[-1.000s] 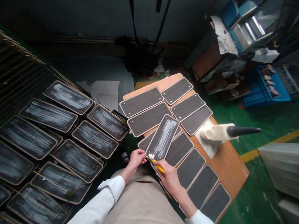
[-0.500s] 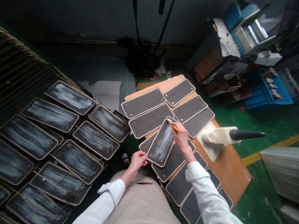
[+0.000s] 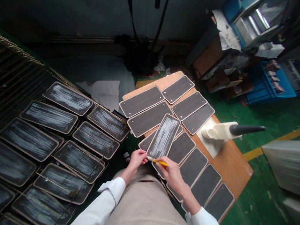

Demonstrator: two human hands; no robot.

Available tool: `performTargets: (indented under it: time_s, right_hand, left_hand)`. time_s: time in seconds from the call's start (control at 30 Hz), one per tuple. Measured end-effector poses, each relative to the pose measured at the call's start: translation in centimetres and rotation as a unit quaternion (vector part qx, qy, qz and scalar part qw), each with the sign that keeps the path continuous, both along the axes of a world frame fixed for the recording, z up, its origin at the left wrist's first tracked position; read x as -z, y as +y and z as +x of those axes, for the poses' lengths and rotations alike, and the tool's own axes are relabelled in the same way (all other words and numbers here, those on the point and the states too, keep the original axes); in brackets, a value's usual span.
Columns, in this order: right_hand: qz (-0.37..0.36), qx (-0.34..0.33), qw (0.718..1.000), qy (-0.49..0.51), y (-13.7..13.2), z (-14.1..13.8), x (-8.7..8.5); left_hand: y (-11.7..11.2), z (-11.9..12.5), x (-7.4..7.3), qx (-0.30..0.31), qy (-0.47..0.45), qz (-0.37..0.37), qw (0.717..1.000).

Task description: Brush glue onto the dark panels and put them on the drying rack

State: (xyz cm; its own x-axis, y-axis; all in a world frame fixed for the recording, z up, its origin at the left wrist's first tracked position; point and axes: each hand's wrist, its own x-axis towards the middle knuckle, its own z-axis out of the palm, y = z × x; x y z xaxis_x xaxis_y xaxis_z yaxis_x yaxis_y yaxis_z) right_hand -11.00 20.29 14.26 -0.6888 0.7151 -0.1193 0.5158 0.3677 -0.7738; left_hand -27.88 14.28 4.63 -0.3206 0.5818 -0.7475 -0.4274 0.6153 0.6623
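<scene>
In my right hand (image 3: pixel 169 170) is a brush with a yellow handle (image 3: pixel 161 163), its pale tip at the near end of a dark rectangular panel (image 3: pixel 164 134). White streaks run lengthwise over that panel, which has a pale border and lies slanted on top of other panels. My left hand (image 3: pixel 138 158) pinches the panel's near left corner. Around it lie several unstreaked dark panels (image 3: pixel 150 117) with small holes at their ends, on a brown board (image 3: pixel 223 169).
On the board's right stands a cream bottle (image 3: pixel 217 131) with a black nozzle (image 3: pixel 247 129). To the left, a wire rack (image 3: pixel 10 44) bears several white-streaked panels (image 3: pixel 68 98). A blue crate (image 3: pixel 268 81) and a machine (image 3: pixel 252 23) are at the right back.
My right hand has brought the brush from the panel's far end to its near end. The white streaks look denser. My left hand stays at the corner.
</scene>
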Motion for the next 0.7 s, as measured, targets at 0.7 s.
performTargets:
  time_s: [0.7]
  right_hand:
    - [-0.037,0.139,0.986,0.087,0.7,6.4,1.0]
  left_hand:
    - [0.9,2.2,-2.2,0.067,0.103,0.013,0.992]
